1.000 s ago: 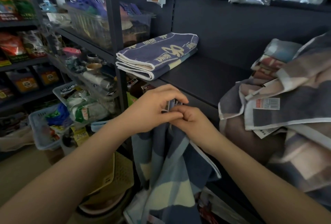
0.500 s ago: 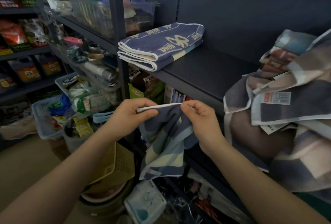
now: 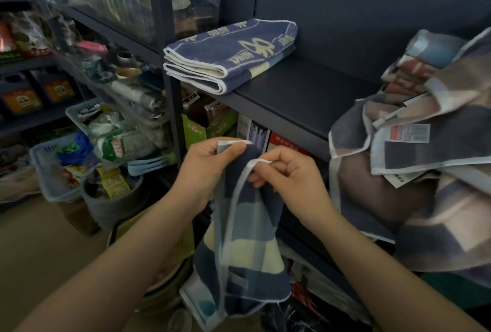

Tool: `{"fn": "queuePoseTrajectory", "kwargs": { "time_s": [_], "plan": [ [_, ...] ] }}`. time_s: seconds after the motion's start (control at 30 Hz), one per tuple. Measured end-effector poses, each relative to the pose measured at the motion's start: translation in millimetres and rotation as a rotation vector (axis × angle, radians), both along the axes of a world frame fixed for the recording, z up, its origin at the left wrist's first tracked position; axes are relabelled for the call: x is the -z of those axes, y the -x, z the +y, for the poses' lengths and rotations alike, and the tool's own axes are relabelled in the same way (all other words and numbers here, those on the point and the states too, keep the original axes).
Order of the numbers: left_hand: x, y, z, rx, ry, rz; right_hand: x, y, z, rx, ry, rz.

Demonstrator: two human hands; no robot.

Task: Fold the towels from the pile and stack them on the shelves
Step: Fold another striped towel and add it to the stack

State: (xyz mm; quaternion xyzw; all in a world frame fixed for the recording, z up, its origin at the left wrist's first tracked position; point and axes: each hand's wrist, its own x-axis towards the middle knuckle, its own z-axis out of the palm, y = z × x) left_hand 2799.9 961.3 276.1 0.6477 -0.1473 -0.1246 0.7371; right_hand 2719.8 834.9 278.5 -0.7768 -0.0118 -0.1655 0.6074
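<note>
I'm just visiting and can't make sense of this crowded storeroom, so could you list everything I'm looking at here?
Hanging checked cotton towel: one, navy, pale blue and cream, held below the shelf edge.
Folded navy towels with cream lettering: a stack, count unclear, left end of the shelf.
Dark metal shelf: one, dark blue-grey, centre.
Pile of unfolded checked towels: several, grey-blue, mauve and white, paper tags showing, on the right.
Pale blue plastic baskets: two, holding packets, lower left.
Grey bucket: one, by the baskets.
Packaged goods: many, mixed colours, left shelves; too blurred to name.
Left hand: pinches the towel's top edge.
Right hand: pinches the white hem beside it.
</note>
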Motion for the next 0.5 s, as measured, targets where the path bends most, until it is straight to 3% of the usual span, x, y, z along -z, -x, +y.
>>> {"fn": "queuePoseTrajectory", "kwargs": {
  "time_s": [0.17,0.5],
  "plan": [
    [-2.9,11.3,-2.8,0.027,-0.042,-0.046,5.3,-5.0,-2.0,0.273,0.429,-0.16],
    [-9.5,24.5,-6.7,0.053,-0.039,0.131,5.5,-6.9,2.5,0.237,0.509,-0.22]
  ]
}}
